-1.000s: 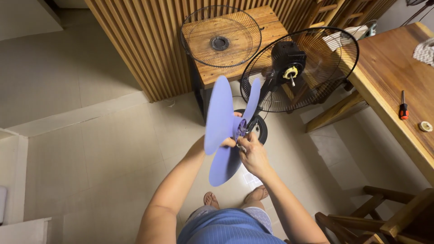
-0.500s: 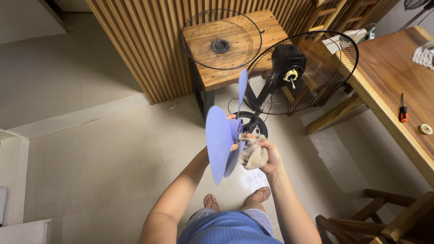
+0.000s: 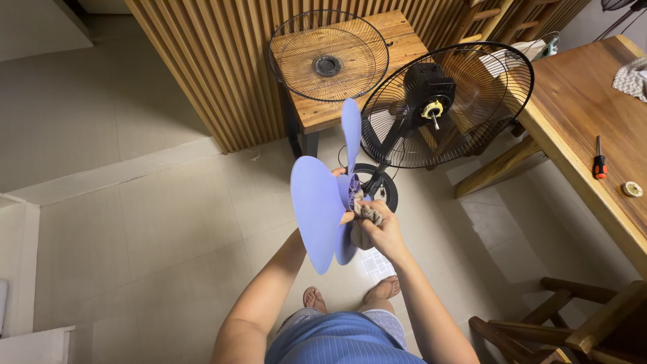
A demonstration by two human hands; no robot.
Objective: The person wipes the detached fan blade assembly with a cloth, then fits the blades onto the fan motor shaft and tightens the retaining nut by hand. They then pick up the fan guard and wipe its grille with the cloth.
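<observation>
While both forearms reach forward from the near edge of the view and meet above the tiled floor [image 3: 155, 222], the right hand [image 3: 381, 226] is bent at the wrist with its fingers clenched around a bunched grey cloth [image 3: 366, 217], pressing it against the hub of a purple fan blade [image 3: 323, 205]. Only the fingertips of the left hand [image 3: 340, 173] show, curling over the hub from behind; the rest is hidden by the large near lobe of the blade, so it grips the blade at its centre from the far side. The blade is held in the air, tilted nearly edge-on, one lobe pointing up and far, another hanging down toward the person's feet.

Just beyond the hands stands the fan body [image 3: 431, 101], a black rear guard with its motor and a yellow spindle cap exposed, on a round black base. Farther off, the detached front grille [image 3: 329, 54] lies flat on a small wooden table [image 3: 397, 47] beside a slatted wooden wall. On the right, a long wooden tabletop [image 3: 579, 121] carries a red-handled screwdriver [image 3: 599, 159].
</observation>
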